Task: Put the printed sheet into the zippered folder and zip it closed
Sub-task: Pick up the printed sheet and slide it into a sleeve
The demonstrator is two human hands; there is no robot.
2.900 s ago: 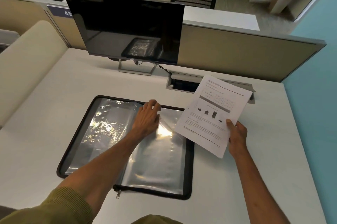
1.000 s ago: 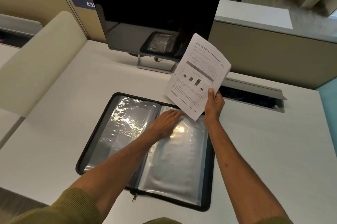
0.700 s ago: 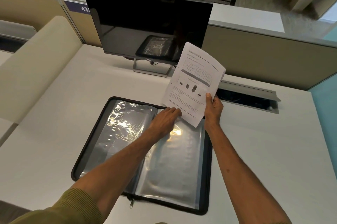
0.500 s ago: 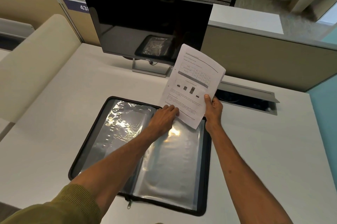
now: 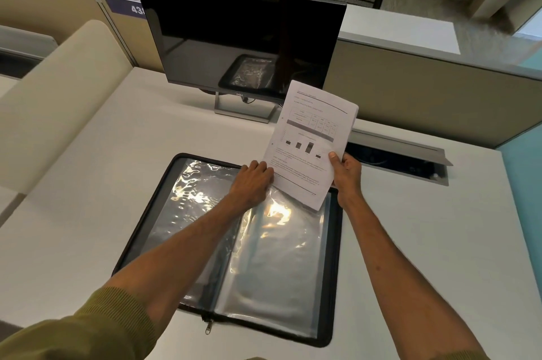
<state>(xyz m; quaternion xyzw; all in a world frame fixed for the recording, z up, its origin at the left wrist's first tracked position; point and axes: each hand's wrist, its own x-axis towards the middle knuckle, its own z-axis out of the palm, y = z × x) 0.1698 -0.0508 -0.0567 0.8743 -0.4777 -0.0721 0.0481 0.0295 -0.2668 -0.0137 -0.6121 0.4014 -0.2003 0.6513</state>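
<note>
The zippered folder (image 5: pixel 140 230) lies open flat on the white desk, black-edged, with shiny clear plastic sleeves on both halves. Its zipper pull (image 5: pixel 208 327) hangs at the near edge. The printed sheet (image 5: pixel 311 139), white with a table and small bar chart, is held upright and tilted above the folder's far right corner. My right hand (image 5: pixel 346 172) grips the sheet's lower right edge. My left hand (image 5: pixel 252 180) rests on the top of the right sleeve, its fingertips at the sheet's lower left edge.
A dark monitor (image 5: pixel 234 37) on a stand sits at the back of the desk (image 5: pixel 88 183). An open cable tray (image 5: pixel 396 157) lies behind the folder on the right. Beige partitions (image 5: pixel 425 95) border the desk at the back and left.
My right hand carried the sheet from the right side of the desk to above the folder's far right corner and lowered it slightly. My left hand shifted to the sleeve's top edge, meeting the sheet.
</note>
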